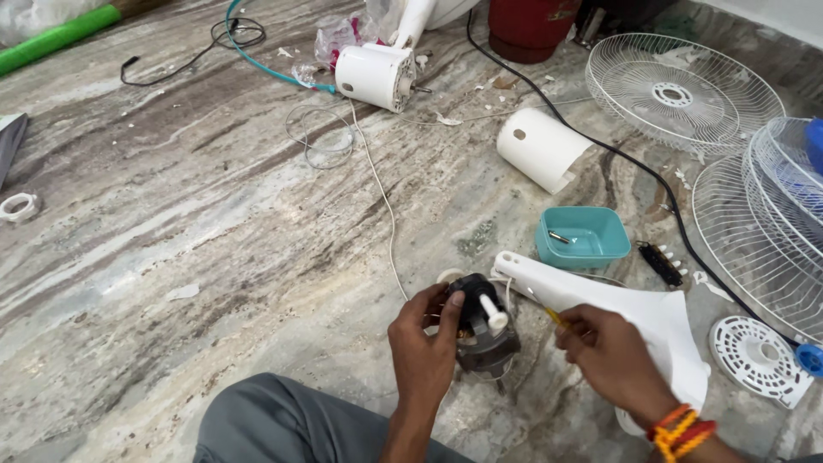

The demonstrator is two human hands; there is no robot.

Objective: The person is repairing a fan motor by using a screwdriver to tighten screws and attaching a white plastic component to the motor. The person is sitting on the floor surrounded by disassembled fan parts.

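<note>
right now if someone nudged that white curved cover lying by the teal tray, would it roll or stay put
The white curved cover lies on its rounded side, so it would probably rock or roll. It looks like thin hollow plastic, likely light, and would slide easily on the smooth stone floor.

Light: bright, even daylight, diffuse; source direction not clear. Shadows soft and short, e.g. under my left hand (426,339) and the white cylinder cover (540,147). Marble floor (189,223) shows a mild sheen, no hard glare. White wire grille (681,90) near clipping at top right. Focus sharp at centre; slight softness and wide-angle stretch at the frame edges.
</note>
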